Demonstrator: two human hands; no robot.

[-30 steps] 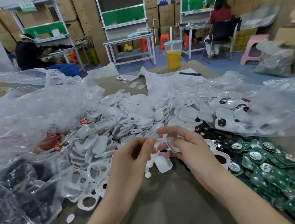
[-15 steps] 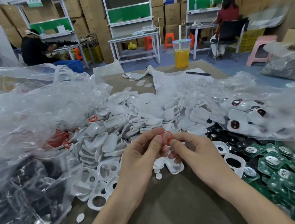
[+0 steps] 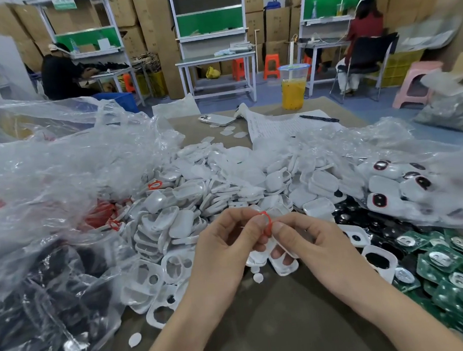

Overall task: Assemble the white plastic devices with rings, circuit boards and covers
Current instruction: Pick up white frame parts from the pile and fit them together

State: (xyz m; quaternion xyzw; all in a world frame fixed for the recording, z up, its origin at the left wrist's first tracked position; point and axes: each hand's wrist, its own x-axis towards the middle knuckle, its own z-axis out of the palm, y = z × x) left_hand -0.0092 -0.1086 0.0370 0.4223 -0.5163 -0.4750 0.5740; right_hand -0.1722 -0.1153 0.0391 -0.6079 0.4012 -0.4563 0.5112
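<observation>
As the left hand (image 3: 223, 251) was closed on a little red ring (image 3: 265, 219), which was also pinched by the right hand (image 3: 317, 243) close to the white shells (image 3: 184, 221), the ring could be bent or dropped if squeezed too hard.

The red ring (image 3: 264, 214) is half hidden behind the right hand's (image 3: 314, 241) thumb; the white shell (image 3: 286, 251) under its fingers is mostly covered; circuit boards (image 3: 456, 264) to its right run off the edge.
</observation>
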